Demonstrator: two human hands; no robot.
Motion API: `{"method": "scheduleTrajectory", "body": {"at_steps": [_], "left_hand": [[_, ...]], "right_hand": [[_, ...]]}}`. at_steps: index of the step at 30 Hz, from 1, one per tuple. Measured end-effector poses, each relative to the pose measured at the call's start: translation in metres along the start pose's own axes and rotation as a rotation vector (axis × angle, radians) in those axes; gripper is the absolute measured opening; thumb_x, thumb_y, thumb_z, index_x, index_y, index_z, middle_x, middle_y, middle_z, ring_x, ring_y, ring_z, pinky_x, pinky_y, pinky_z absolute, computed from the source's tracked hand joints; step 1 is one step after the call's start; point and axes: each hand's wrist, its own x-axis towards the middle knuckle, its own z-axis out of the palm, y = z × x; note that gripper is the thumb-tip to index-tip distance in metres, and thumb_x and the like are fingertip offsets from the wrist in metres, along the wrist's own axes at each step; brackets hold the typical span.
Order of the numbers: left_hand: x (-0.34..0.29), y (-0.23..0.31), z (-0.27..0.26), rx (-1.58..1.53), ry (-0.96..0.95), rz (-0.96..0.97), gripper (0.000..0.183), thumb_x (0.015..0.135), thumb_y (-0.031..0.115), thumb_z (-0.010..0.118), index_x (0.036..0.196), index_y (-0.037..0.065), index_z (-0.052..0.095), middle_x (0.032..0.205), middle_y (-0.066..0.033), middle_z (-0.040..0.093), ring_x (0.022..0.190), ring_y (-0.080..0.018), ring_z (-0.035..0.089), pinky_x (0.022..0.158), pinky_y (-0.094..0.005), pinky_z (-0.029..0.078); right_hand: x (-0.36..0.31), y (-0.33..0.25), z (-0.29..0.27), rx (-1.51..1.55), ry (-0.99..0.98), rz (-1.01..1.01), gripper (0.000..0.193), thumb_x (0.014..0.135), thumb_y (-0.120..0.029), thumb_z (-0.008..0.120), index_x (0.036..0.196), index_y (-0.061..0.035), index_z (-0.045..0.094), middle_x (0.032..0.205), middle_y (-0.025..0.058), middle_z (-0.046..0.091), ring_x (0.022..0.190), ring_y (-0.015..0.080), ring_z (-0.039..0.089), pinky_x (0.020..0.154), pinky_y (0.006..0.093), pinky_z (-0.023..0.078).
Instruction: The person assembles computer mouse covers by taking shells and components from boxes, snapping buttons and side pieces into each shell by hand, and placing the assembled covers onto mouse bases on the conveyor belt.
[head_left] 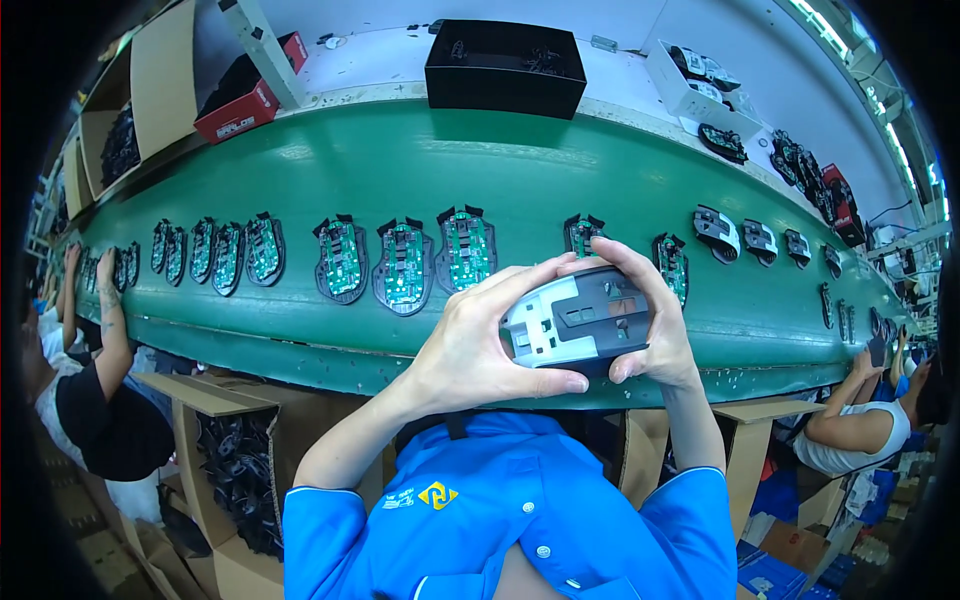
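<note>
The left hand [468,338] and right hand [668,325] hold the shell [580,318] between them, the left gripping its white end, the right its black end. It is above the near part of the green tabletop [370,150]. Boards [468,250] lie beyond and to its left; more shells [717,234] lie right; a black box [505,88] stands at the far side
</note>
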Motion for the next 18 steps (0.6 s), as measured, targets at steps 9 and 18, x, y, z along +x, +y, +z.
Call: {"method": "scheduleTrajectory", "body": {"at_steps": [9,18], "left_hand": [[-0.004,-0.012,-0.010,0.015,0.069,-0.006,0.081,0.056,0.029,0.085,0.119,-0.009,0.052,0.116,-0.0212,0.056,0.107,-0.0280,0.056,0.092,-0.0349,0.044],[-0.046,-0.056,-0.073,-0.821,0.389,-0.287,0.082,0.063,0.031,0.076,0.126,-0.006,0.039,0.105,-0.0148,0.059,0.075,-0.0168,0.063,0.045,-0.0259,0.053]], "right_hand": [[0.019,0.005,0.003,-0.109,-0.073,-0.055,0.108,0.050,-0.033,0.088,0.137,-0.0012,0.032,0.129,0.0126,0.045,0.118,0.0223,0.047,0.099,0.0343,0.038],[0.095,-0.049,-0.010,-0.312,0.037,-0.021,0.049,0.079,-0.011,0.067,0.124,-0.0029,0.049,0.125,0.0094,0.050,0.086,0.0125,0.062,0.062,0.0225,0.051]]}}
